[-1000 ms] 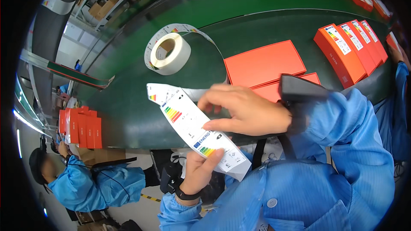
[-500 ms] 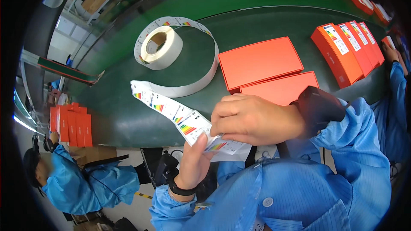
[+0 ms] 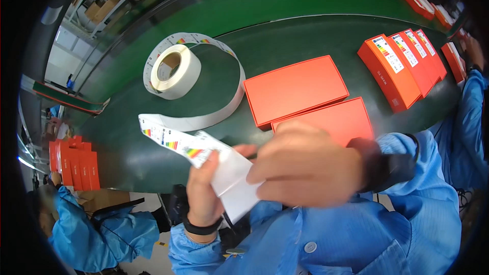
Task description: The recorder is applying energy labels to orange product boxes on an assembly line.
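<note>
A strip of labels (image 3: 170,139) printed with coloured bars runs down from a white roll (image 3: 184,77) lying on its side on the dark green surface. My left hand (image 3: 204,193) grips the strip near its free end, thumb on top. Beyond the thumb, a bare white stretch of backing paper (image 3: 237,181) hangs toward my body. My right hand (image 3: 308,165), smeared by motion, is at the right edge of that paper; what its fingers hold, if anything, cannot be made out. Just past it lie two orange-red boxes, a farther one (image 3: 295,90) and a nearer one (image 3: 333,119).
Several labelled orange boxes (image 3: 395,71) lean in a row at the right, beside a co-worker's hand (image 3: 473,53). Another stack of orange boxes (image 3: 76,165) stands at the far left, near a person in a blue coat (image 3: 104,229). A green panel (image 3: 326,0) runs along the back.
My right hand has drawn away from the label at my left thumb and is now blurred. White backing shows where a printed label was. The whole view has shifted slightly.
</note>
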